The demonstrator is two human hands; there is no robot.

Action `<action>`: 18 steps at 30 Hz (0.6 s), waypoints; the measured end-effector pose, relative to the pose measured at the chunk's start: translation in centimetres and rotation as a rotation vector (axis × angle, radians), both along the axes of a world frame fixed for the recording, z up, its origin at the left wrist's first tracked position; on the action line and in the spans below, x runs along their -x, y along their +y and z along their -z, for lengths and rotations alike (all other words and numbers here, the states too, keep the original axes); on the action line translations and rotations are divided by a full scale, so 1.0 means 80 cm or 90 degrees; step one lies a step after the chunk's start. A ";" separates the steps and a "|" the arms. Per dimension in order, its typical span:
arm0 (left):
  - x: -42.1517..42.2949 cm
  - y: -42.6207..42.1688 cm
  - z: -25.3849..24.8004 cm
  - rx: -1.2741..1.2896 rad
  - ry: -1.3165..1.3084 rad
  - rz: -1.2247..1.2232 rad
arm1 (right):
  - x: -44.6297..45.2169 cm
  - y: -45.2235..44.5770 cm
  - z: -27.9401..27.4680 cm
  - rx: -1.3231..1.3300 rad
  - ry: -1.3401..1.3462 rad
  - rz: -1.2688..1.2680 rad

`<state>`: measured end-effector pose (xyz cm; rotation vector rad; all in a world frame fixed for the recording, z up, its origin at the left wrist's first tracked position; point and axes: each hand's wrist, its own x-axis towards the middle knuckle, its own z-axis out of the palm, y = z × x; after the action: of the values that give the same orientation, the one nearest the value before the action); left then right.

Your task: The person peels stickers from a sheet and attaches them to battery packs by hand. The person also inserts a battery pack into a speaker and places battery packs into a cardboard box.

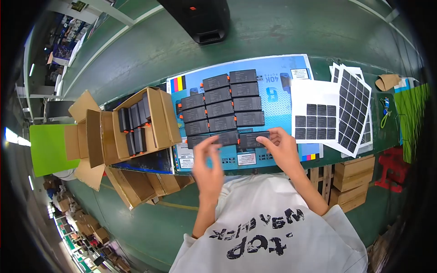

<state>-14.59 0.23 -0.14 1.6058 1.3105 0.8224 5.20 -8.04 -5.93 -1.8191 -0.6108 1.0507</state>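
Several flat black battery packs with printed faces and orange connector ends lie in close rows on a blue printed sheet. My right hand grips the right end of the nearest row's rightmost battery pack, thumb on its face and fingers at the far edge. Over that same row, my left hand has its fingers bent and apart, slightly blurred. It is nearest to the neighbouring pack and seems to hold nothing; whether a fingertip touches that pack I cannot tell.
An open cardboard box with more black packs stands at the left. White sheets of black labels lie at the right, near green-handled snips. A black speaker-like device stands at the back. Cartons and a red stool sit below the table.
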 end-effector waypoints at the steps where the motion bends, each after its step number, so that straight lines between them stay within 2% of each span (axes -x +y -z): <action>1: 0.018 0.012 -0.020 -0.109 0.089 -0.023 | 0.003 0.005 0.004 -0.011 -0.014 0.018; 2: 0.038 0.026 -0.039 -0.217 0.180 -0.047 | 0.005 0.008 0.003 -0.017 -0.013 0.015; 4: 0.092 0.066 -0.030 -0.326 0.107 -0.188 | 0.009 0.014 0.000 -0.018 -0.149 0.006; 6: 0.122 0.105 -0.052 -0.348 0.141 -0.277 | 0.008 0.019 0.006 0.012 -0.158 -0.002; 8: 0.152 0.137 -0.071 -0.313 0.327 -0.270 | 0.009 0.023 0.006 0.042 -0.170 -0.007; 10: 0.189 0.169 -0.067 -0.285 0.338 -0.237 | 0.010 0.022 0.003 -0.003 -0.331 -0.033; 11: 0.199 0.180 -0.065 -0.296 0.470 -0.172 | 0.008 0.023 0.004 -0.001 -0.336 -0.028; 12: 0.211 0.194 -0.059 -0.305 0.597 -0.102 | 0.006 0.022 0.007 -0.043 -0.415 -0.037; 13: 0.239 0.216 -0.039 -0.295 0.563 -0.045 | 0.000 0.020 0.010 -0.080 -0.500 -0.044; 15: 0.233 0.234 -0.034 -0.107 0.538 -0.039 | -0.013 0.013 0.014 -0.103 -0.399 -0.004; 16: 0.234 0.242 -0.023 -0.115 0.594 -0.031 | -0.024 0.012 0.013 -0.106 -0.367 0.017; 18: 0.235 0.244 -0.014 -0.127 0.676 -0.020 | -0.072 0.001 0.010 -0.133 -0.571 -0.022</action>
<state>-33.38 19.79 0.96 2.3091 1.9968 0.0421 10.97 -8.00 -6.74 -2.0404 -1.2204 0.1158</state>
